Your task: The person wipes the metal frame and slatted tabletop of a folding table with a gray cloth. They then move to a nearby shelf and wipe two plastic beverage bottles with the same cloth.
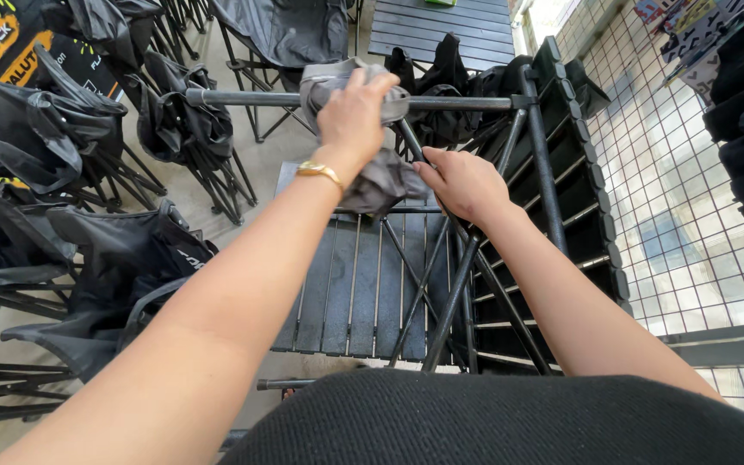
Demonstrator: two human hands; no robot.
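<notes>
left hand (353, 112) clenches grey cloth (363, 129) over horizontal frame bar (458, 102); right hand (465, 182) grasps diagonal strut (454, 293) just below bar; slatted table (355, 284) beneath.

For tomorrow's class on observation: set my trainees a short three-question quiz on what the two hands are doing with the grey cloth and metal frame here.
1. True or false: the left hand presses the grey cloth onto the horizontal metal bar.
2. What does the right hand grip? A) a diagonal frame strut B) a folded chair
3. What is worn on the left wrist?

Key: 1 true; 2 A; 3 a gold wristwatch.
</notes>
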